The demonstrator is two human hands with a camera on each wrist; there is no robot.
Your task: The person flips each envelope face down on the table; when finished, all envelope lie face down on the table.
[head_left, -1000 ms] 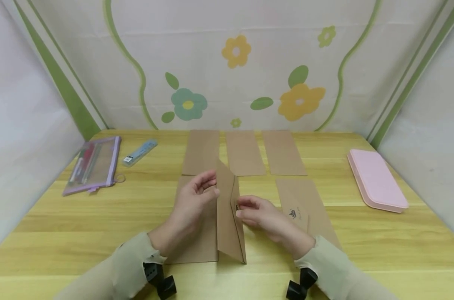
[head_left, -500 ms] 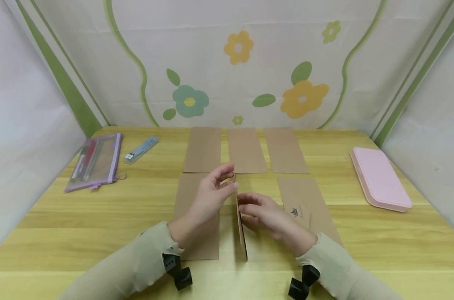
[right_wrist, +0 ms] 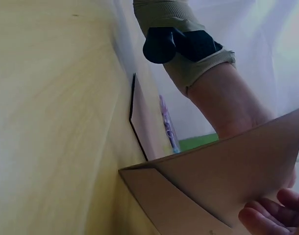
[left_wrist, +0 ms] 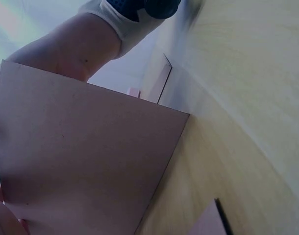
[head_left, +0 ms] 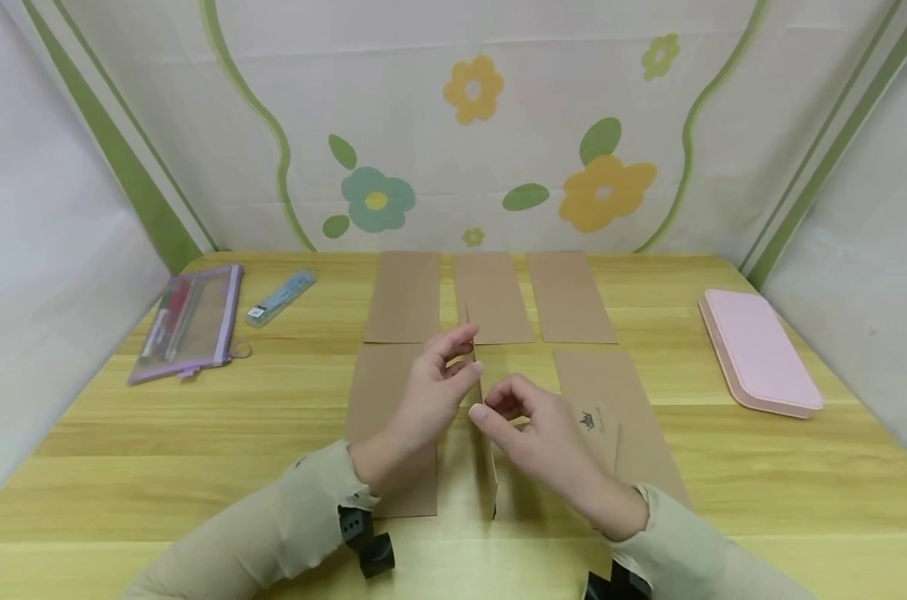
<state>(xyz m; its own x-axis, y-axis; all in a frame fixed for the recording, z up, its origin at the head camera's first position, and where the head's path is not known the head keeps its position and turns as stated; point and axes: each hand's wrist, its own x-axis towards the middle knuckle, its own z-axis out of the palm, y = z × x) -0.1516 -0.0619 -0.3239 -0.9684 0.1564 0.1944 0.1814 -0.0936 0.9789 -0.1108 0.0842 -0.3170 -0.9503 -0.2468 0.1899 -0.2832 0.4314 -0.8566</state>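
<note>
A brown paper envelope (head_left: 491,479) stands nearly on edge above the table, seen almost edge-on from the head. Its plain face (left_wrist: 86,152) fills much of the left wrist view; the folded flap side (right_wrist: 228,171) shows in the right wrist view. My left hand (head_left: 434,396) pinches it near the far end. With curled fingers, my right hand (head_left: 539,437) is close against the flap side, and its thumb crosses the envelope's upper edge in the head view. Whether the right fingers grip the paper is hidden.
Brown envelopes lie flat: one left of my hands (head_left: 363,383), one with a printed crown at right (head_left: 641,417), and a back row (head_left: 569,296). A mesh pencil pouch (head_left: 187,325) and blue slim case (head_left: 281,297) lie left; a pink case (head_left: 761,350) lies right.
The left hand has moved right, turning the envelope from showing its face to nearly edge-on. The right hand's fingers have curled more, and its thumb now reaches over the envelope's edge.
</note>
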